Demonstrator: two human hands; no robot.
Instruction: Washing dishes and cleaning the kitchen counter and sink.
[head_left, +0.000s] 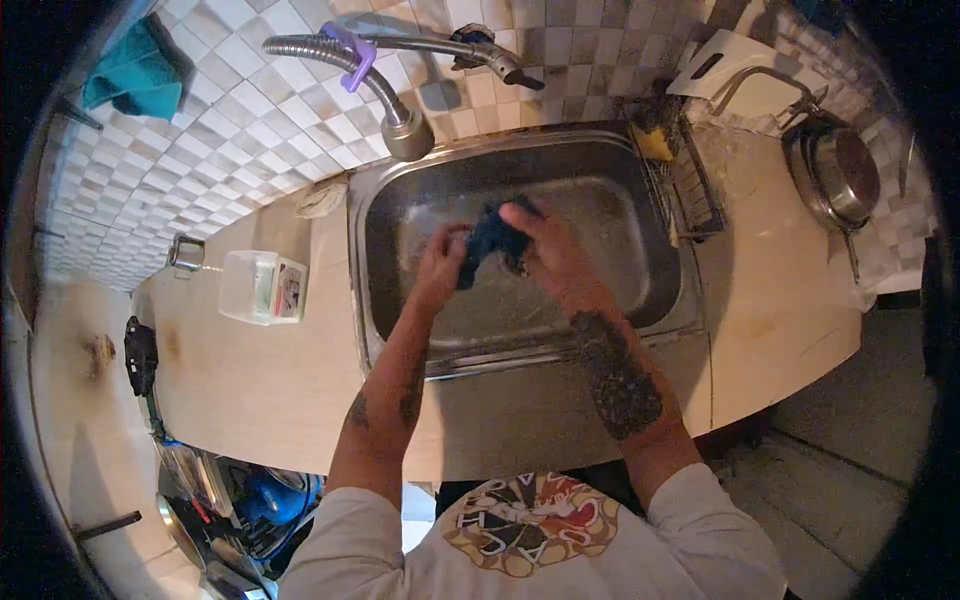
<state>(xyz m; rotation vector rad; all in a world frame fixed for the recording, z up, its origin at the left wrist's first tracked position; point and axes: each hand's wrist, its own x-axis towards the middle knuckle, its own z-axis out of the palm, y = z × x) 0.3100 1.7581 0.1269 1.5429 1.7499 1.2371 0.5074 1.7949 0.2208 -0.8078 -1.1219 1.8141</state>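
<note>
Over the basin of a stainless steel sink (540, 319), a dark blue cloth (496, 234) hangs bunched between both hands. My left hand (441, 259) grips its left end, with the fingers curled around the edge. On the other side my right hand (551, 251) holds the cloth, thumb on top; some of its fingers are blurred or hidden. Above the sink's back left corner hangs the head of a flexible faucet (407, 136), apart from both hands. No running water can be made out.
A clear plastic container (251, 289) and a small metal cup (186, 253) stand on the left counter. Right of the sink are a wire rack (694, 187) with a yellow sponge (655, 144), metal pots (844, 176) and a white cutting board (739, 71). A teal cloth (135, 71) hangs at upper left.
</note>
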